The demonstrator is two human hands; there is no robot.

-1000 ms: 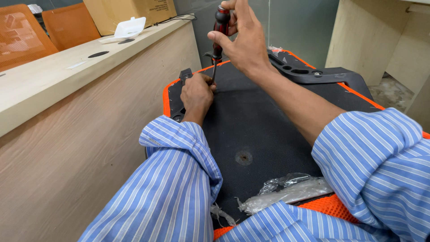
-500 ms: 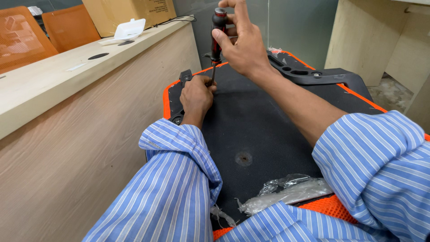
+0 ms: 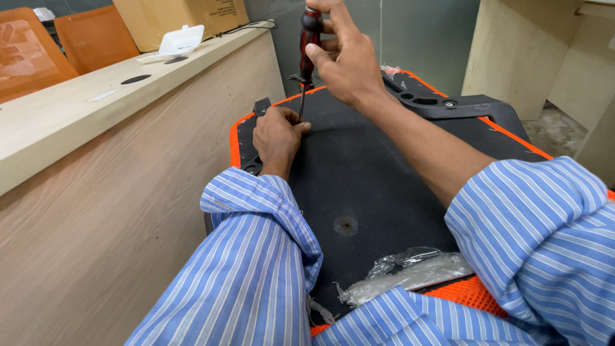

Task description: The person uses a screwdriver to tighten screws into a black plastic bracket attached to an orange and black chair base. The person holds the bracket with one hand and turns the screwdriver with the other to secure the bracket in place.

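- Head view: the black seat base [image 3: 384,186] with its orange edge lies flat across the person's lap, just as it did half a second ago, beside the wooden counter [image 3: 96,109].
- A crumpled clear plastic bag [image 3: 410,272] rests on the near end of the seat base, unmoved.
- The right hand [image 3: 346,61] sits a little higher on the screwdriver handle than before; thumb and fingers [image 3: 333,13] pinch the dark red handle near its top, the other fingers loosely spread.
- The left hand [image 3: 277,134] stays at the far left corner of the seat base, its fingers pressed together around the tip of the shaft.
- The screwdriver [image 3: 309,45] stands nearly upright, its tip down on the seat base at the left hand.
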